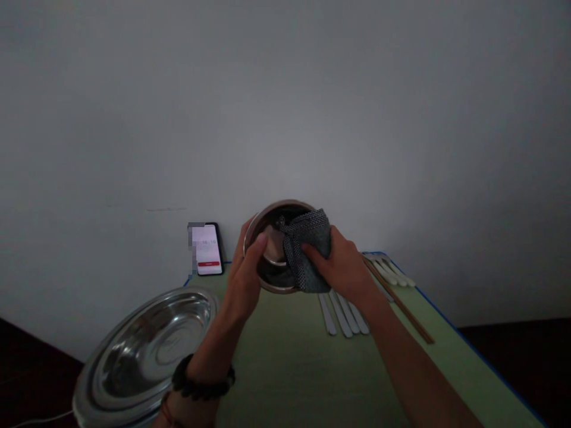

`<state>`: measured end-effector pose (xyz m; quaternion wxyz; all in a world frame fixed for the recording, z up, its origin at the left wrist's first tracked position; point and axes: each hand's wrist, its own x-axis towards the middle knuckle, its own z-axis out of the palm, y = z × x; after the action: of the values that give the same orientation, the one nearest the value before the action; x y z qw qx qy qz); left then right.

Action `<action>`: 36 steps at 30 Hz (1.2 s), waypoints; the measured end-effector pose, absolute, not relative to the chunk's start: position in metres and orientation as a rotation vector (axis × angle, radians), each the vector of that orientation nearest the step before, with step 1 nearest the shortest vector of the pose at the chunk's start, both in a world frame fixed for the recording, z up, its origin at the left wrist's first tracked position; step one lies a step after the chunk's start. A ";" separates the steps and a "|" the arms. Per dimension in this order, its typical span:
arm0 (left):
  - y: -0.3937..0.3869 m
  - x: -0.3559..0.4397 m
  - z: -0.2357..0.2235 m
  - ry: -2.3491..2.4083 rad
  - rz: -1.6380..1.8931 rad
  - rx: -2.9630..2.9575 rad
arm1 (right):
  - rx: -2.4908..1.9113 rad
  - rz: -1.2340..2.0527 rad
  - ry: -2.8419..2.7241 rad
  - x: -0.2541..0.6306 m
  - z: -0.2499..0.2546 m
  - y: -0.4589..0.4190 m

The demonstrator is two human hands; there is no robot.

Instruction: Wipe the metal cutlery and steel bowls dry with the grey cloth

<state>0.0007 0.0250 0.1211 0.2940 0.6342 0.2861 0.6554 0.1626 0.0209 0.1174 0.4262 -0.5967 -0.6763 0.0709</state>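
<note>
In front of me, raised above the table, a round stainless steel bowl (289, 205) is tilted so its inside faces me. My left hand (244, 279) grips its left side, thumb over the rim and fingers behind. A grey checked cloth (314, 249) lies over the bowl's right side, partly inside it. My right hand (350, 261) clasps the cloth against that side, thumb in front; its other fingers are hidden behind.
A large steel basin (147, 351) stands at the left of the green table (285, 368). Behind it a phone (208, 249) leans on the wall. Metal handles (345, 315), wooden chopsticks (408, 312) and white-handled cutlery (392, 270) lie at the right.
</note>
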 end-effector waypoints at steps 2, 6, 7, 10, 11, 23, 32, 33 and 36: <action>0.023 0.004 0.121 0.759 1.747 1.683 | -1.552 0.135 -1.687 0.161 0.117 0.021; 0.020 0.012 0.118 0.763 1.779 1.677 | -1.644 0.031 -1.699 0.159 0.114 0.022; 0.019 0.013 0.117 0.765 1.781 1.682 | -1.660 0.011 -1.703 0.159 0.114 0.022; 0.019 0.013 0.117 0.783 1.753 1.682 | -1.690 -0.021 -1.722 0.162 0.114 0.023; 0.020 0.011 0.118 0.791 1.738 1.680 | -1.690 -0.021 -1.732 0.163 0.114 0.023; 0.019 0.022 0.110 0.777 2.139 1.427 | -1.354 0.420 -1.510 0.141 0.105 0.022; 0.020 0.024 0.108 0.865 1.918 1.595 | -1.345 0.471 -1.564 0.151 0.098 0.034; 0.021 0.020 0.111 0.886 1.867 1.615 | -1.387 0.419 -1.589 0.155 0.100 0.035; 0.021 0.004 0.119 0.907 1.618 1.708 | -1.493 0.267 -1.686 0.164 0.104 0.033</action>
<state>0.0040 0.0213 0.1192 0.3051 0.6452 0.3425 0.6110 0.1644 0.0330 0.1039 0.4230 -0.5965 -0.6737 0.1069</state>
